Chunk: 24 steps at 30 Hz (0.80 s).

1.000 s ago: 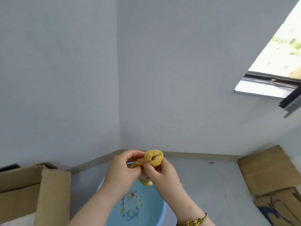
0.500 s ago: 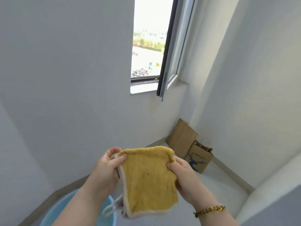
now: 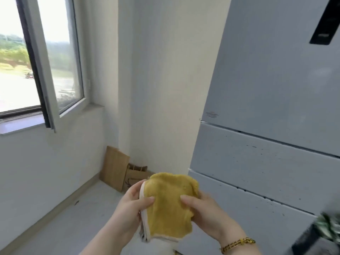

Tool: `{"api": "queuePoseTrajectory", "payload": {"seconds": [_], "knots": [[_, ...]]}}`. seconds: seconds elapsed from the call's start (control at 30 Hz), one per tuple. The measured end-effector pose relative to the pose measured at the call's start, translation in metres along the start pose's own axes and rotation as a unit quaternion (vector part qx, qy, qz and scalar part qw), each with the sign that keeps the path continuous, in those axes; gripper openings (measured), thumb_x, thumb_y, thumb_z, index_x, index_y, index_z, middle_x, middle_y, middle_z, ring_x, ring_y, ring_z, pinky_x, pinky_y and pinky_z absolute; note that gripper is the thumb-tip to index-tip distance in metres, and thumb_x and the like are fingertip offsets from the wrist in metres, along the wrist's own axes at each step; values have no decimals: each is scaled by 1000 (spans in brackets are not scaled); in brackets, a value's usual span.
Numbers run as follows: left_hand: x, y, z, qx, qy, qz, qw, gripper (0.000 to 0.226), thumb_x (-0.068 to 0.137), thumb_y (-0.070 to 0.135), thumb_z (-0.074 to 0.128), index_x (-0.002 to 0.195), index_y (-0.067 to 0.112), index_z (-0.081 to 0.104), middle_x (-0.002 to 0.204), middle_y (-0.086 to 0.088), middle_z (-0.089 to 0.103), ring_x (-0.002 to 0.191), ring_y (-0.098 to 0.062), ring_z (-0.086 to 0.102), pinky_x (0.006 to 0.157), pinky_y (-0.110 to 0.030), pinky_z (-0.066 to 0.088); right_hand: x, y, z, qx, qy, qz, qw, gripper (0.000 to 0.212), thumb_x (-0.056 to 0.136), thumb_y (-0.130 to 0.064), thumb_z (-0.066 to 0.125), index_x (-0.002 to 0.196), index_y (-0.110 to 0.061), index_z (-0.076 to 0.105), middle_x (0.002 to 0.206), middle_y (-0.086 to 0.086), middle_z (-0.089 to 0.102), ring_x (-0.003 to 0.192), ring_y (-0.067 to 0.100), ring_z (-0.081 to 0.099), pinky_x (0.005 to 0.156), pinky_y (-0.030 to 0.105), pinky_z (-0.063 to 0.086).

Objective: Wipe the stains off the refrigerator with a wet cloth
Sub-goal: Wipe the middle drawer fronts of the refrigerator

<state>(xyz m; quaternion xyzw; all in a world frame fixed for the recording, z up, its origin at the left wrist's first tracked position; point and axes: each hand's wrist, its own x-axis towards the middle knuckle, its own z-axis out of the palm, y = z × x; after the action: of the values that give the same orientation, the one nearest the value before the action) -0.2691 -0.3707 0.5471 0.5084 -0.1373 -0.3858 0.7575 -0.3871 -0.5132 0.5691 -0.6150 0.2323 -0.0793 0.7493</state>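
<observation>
Faced a white-walled corner, daylight coming from the left. Noted a white-framed window (image 3: 64, 61) at far left, sash swung inward over a pale sill (image 3: 22, 124). Found bare pale grey floor (image 3: 73, 218) below, running open along the skirting to the corner. Spotted a flat brown sheet (image 3: 115, 170), card or paper, leaning there against the wall, and a brown paper bag with twine handles (image 3: 137, 174) just beside it; made out a dark print on the bag but could not read it. Held a square yellow terry cloth (image 3: 169, 208) with a pale trimmed border in the air, near the appliance's left edge. Pinched its left side with the left hand (image 3: 128, 208), thumb in front, fingers behind. Gripped its right side with the right hand (image 3: 207, 216) the same way, a beaded yellow-and-dark bracelet (image 3: 239, 243) on that wrist. Stood near a tall pale grey refrigerator (image 3: 276, 89) at right, upper door over two drawer fronts, dark specks (image 3: 257, 150) scattered near the seams. Saw a black display panel (image 3: 323, 21) high on the door and a faint logo (image 3: 211, 114) at its lower left corner, both too blurred to read. Caught a blurred green-and-white object (image 3: 329, 227) at the right edge.
</observation>
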Motion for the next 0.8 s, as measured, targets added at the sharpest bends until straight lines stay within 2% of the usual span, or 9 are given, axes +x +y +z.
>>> {"api": "queuePoseTrajectory", "payload": {"seconds": [0.07,0.17,0.27,0.37,0.5,0.6,0.63,0.73,0.8], "knots": [[10,-10,36,52,12,18,998,65,53,-3,69,115,10,54,108,-15,65,96,-33,62,82,-47,51,-14,-1,-36,-47,74,-28,996,10,90,-12,56,96,-20,60,93,2,70,85,18,66,68,29,55],[25,-22,84,117,35,36,992,51,70,-12,68,114,8,54,104,-13,65,94,-31,63,82,-45,51,-32,-5,-75,-88,194,-60,975,15,92,-12,52,84,-23,60,82,-3,68,75,13,64,56,25,52],[37,-33,121,133,30,14,990,35,75,-8,66,108,3,58,97,-15,67,90,-32,63,83,-47,51,-42,-8,-103,-79,263,-69,959,10,89,-14,56,83,-18,62,85,4,68,76,19,65,64,33,54],[45,-36,150,127,7,5,992,22,78,-5,64,97,3,60,91,-15,67,85,-31,63,77,-42,52,-45,-16,-124,-44,309,-80,947,13,90,-18,56,79,-19,62,85,6,68,81,22,65,73,39,54],[60,-32,196,129,-77,25,988,11,86,7,58,96,9,64,91,-9,70,88,-24,66,80,-36,53,-37,-36,-137,0,315,-97,944,22,93,-32,48,84,-19,63,86,5,68,82,20,64,70,31,50],[85,-34,225,152,-157,21,976,20,93,15,47,89,17,67,78,5,74,76,-6,68,67,-18,53,-23,-50,-145,-11,309,-136,941,14,90,-32,53,92,-22,63,83,-5,67,75,7,63,60,15,46],[95,-34,232,154,-175,19,972,25,94,16,44,86,20,68,77,7,74,77,-5,68,68,-17,53,-17,-55,-149,-18,317,-144,937,8,87,-29,58,94,-25,60,85,-8,66,76,3,63,58,11,45],[125,-31,245,163,-219,6,962,37,96,24,36,84,26,70,94,4,73,99,-10,63,88,-27,48,4,-65,-163,-44,370,-150,916,22,80,-18,67,95,-28,53,87,-9,62,78,0,61,59,9,45],[149,-29,250,162,-253,10,954,47,97,25,32,75,24,74,94,8,73,99,-4,61,86,-22,49,20,-72,-176,-55,408,-162,897,23,81,-14,65,93,-28,53,89,-7,62,81,1,60,64,13,45]]}}
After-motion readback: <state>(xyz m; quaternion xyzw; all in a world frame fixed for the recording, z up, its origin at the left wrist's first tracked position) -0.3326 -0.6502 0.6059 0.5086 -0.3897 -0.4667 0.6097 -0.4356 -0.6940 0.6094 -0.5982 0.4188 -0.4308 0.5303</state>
